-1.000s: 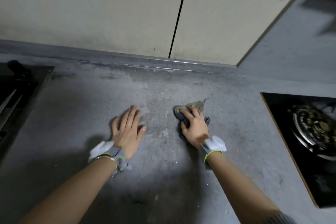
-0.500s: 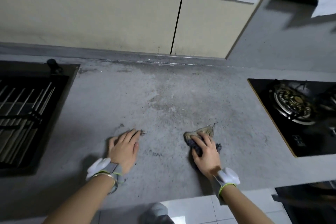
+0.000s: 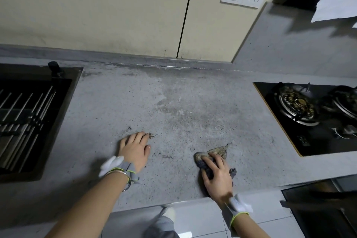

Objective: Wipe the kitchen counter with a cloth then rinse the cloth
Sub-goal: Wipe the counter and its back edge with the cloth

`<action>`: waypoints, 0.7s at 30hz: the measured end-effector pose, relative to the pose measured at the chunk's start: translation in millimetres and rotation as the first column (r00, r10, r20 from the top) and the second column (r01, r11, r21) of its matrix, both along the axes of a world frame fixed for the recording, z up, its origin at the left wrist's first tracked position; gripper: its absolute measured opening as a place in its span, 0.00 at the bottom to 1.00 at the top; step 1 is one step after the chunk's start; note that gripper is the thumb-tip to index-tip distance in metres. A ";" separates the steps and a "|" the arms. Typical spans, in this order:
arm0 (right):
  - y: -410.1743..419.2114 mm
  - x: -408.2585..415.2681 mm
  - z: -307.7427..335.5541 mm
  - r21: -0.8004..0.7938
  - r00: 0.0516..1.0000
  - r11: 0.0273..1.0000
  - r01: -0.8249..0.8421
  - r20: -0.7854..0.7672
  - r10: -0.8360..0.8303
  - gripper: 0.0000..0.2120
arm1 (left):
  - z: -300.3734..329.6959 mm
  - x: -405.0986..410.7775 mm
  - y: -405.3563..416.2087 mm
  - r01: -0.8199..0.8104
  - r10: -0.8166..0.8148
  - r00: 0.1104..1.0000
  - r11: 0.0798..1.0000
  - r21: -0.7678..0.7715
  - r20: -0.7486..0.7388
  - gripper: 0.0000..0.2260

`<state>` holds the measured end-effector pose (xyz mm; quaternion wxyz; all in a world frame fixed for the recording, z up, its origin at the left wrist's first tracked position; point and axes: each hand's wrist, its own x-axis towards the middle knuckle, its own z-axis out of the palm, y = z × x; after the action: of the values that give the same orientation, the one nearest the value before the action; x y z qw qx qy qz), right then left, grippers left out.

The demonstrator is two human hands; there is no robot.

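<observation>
You're in the wipe step: your right hand presses the cloth flat on the table, near the front edge, right of centre. Fingers are spread over the cloth and slightly curled onto it, more a press than a pinch. Your left hand lies flat on the bare table, fingers straight and close together, holding nothing (bracing, I'd judge).

Crumbs sit at your left fingertips, with more specks between the two hands. Next move calls for dragging the cloth left across those specks, pressure kept down, then on toward the sink at the left edge for the rinse. Rinse not started.

Hard to tell: most of the cloth is under your palm, so its size and fold are unclear. No tap in view, only a dark knob at the sink's back corner. Sink is cut off on the left, the hob on the right. Dim light, so wet versus stained patches can't be separated.
</observation>
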<state>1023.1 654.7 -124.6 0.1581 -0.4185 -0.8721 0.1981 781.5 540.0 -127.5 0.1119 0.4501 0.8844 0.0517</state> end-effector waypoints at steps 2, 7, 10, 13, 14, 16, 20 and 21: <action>7.3 -12.3 -0.9 -0.003 1.000 1.000 0.022 -0.001 -0.022 0.18 | -0.6 -5.2 7.3 -0.005 0.007 1.000 0.998 0.066 -0.027 0.21; 40.4 -67.9 -4.7 0.006 1.000 1.000 0.024 -0.013 -0.024 0.18 | -1.6 -24.5 30.7 -0.051 0.071 0.995 0.965 0.259 -0.069 0.26; 69.9 -109.1 -7.0 -0.008 0.999 1.000 0.028 -0.015 -0.028 0.18 | -3.4 -44.7 49.9 -0.071 0.087 0.995 0.963 0.261 -0.049 0.26; 104.3 -151.3 -8.3 -0.022 1.000 0.999 0.027 0.000 -0.027 0.19 | -6.6 -68.8 73.5 -0.088 0.096 0.995 0.978 0.192 -0.033 0.30; 116.9 -166.7 -9.4 -0.025 1.000 0.999 0.026 0.011 -0.026 0.19 | -9.7 -80.2 83.3 -0.100 0.106 0.994 0.983 0.154 -0.031 0.32; 138.3 -193.1 -9.7 -0.029 0.999 0.999 0.021 0.028 -0.020 0.19 | -16.9 -100.9 101.1 -0.148 0.151 0.988 0.983 0.112 -0.018 0.32; 181.5 -241.8 -10.4 -0.021 0.999 1.000 -0.006 0.050 0.007 0.20 | -34.7 -131.3 127.9 -0.236 0.236 0.970 0.972 0.015 -0.052 0.25; 192.9 -254.2 -10.6 -0.017 0.998 1.000 -0.016 0.054 0.017 0.20 | -38.2 -133.9 129.9 -0.253 0.253 0.965 0.967 0.005 -0.069 0.25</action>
<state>769.0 847.6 -135.2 0.1293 -0.4177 -0.8779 0.1952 647.6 669.9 -165.8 0.0745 0.3347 0.9381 0.0484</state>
